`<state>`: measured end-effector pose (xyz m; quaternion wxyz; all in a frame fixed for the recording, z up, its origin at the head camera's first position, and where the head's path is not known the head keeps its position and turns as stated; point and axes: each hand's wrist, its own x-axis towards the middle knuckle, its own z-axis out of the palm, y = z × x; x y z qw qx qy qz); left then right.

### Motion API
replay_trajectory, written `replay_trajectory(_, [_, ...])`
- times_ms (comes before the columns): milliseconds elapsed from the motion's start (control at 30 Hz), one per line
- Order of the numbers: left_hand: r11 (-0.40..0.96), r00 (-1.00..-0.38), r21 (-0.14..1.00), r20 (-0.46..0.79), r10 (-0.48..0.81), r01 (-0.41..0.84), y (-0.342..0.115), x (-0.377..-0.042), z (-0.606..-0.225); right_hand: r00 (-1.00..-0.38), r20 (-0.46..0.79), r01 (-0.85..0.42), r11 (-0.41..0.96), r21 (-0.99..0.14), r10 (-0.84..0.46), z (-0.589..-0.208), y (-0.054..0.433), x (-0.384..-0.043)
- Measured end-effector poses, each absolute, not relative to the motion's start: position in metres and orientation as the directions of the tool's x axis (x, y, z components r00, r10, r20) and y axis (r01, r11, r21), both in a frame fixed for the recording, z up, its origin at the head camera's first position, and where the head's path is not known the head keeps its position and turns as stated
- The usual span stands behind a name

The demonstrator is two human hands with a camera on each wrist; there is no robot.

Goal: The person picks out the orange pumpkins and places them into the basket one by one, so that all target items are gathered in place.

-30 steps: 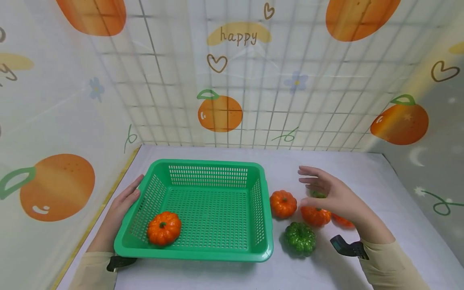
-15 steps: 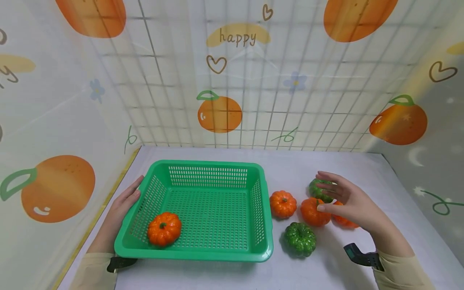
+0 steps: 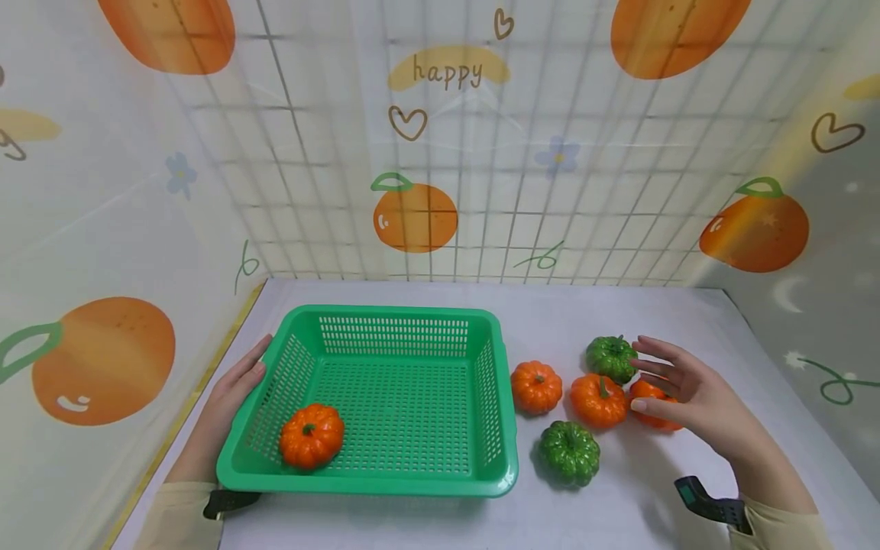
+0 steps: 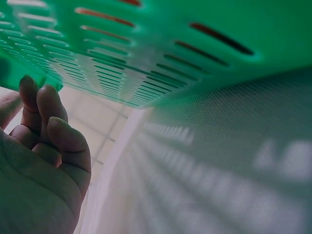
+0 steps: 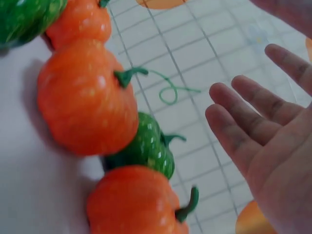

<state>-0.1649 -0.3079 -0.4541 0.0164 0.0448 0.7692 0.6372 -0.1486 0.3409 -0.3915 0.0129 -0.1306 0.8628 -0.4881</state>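
In the head view, my left hand (image 3: 228, 405) rests along the outer left side of a green plastic basket (image 3: 367, 483). The left wrist view has loosely bent fingers (image 4: 70, 141) beside the slotted wall. One small orange pumpkin (image 3: 312, 436) sits in the basket's front left corner. My right hand (image 3: 694, 393) hovers with fingers spread and holds nothing, partly covering the rightmost orange pumpkin (image 3: 649, 409). Left of it lie another orange pumpkin (image 3: 596, 402) and a green pumpkin (image 3: 610, 359). The right wrist view has the pumpkins (image 5: 87, 97) apart from the palm.
Next to the basket's right wall sits an orange pumpkin (image 3: 536, 388), with a green pumpkin (image 3: 569, 454) in front of it. They stand on a white tabletop (image 3: 550, 313). Patterned curtains (image 3: 474, 153) enclose the table at the back and sides.
My right hand has moved right and slightly toward me, from above the middle orange pumpkin to the rightmost one, uncovering the back green pumpkin. The left hand and basket stay put.
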Motion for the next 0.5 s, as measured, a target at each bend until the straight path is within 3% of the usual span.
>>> replay_trajectory(500, [0.157,-0.994,0.986,0.042,0.098,0.057,-0.308,-0.165,-0.456,-0.992,0.125,-0.125,0.52,-0.845,-0.035,-0.42,0.387,-0.137])
